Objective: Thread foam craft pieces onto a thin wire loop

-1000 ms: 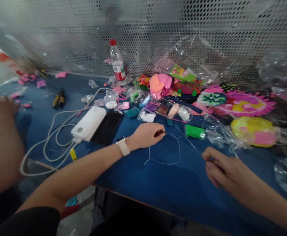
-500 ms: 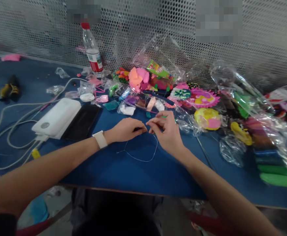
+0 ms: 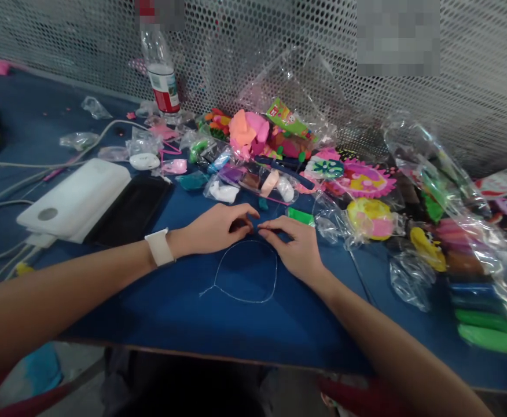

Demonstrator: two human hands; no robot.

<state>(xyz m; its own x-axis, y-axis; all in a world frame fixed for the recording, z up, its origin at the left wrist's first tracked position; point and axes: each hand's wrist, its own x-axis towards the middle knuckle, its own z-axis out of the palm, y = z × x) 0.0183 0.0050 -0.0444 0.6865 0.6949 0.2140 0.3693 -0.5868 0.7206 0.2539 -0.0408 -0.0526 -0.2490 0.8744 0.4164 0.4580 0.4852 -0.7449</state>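
A thin pale thread (image 3: 245, 301) forms a loop with a short knotted tail on the blue table, just below my hands. My left hand (image 3: 219, 227) comes in from the left, thumb and middle fingertip drawn together and index finger lifted a little. Facing it, my right hand (image 3: 296, 243) pinches thumb against index finger, the tips almost meeting those of my left. Whatever lies in either pinch is too small to make out. A small green packet (image 3: 300, 216) lies just behind my right hand.
A white power bank (image 3: 77, 200) with cables and a black phone (image 3: 127, 211) lie on the left. A bottle (image 3: 163, 87) stands at the back by the perforated metal panel. Colourful clay pieces and plastic bags (image 3: 410, 284) crowd the back and right.
The view has shifted. My left index finger has lifted away from the thumb, and my right fingers have lowered, uncovering the green packet. The thread loop looks wider and rounder.
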